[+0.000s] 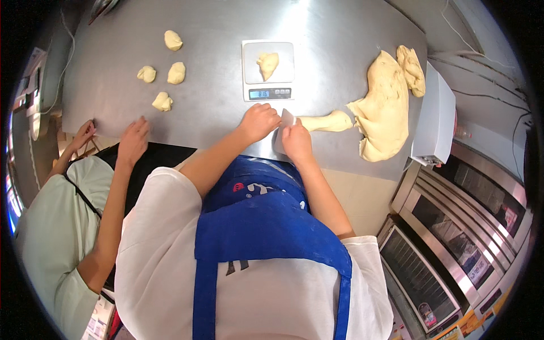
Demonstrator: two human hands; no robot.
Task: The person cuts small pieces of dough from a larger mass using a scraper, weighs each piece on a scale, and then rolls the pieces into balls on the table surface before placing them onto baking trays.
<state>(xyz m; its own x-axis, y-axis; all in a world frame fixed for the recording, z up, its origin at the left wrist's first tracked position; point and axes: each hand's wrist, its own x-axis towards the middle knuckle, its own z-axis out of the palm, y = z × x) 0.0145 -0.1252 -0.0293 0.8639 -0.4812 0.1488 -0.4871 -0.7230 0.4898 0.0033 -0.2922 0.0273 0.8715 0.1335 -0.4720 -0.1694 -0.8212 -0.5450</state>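
Note:
My right hand [297, 139] grips a pale dough scraper [287, 118] upright on the steel table [215, 34], at the near end of a strip of dough [326, 122]. That strip runs right into a big dough mass [385, 110]. My left hand [258, 122] rests beside the scraper as a closed fist, just below a white digital scale [268, 90]. A small dough piece [268, 64] lies on the scale's pan. Whether the fist holds anything is hidden.
Several small dough pieces [163, 71] lie at the table's far left. Another person in a green top stands at my left, with both hands [134, 139] on the table's near edge. A white box [435, 113] sits at the table's right end, above stacked ovens [453, 238].

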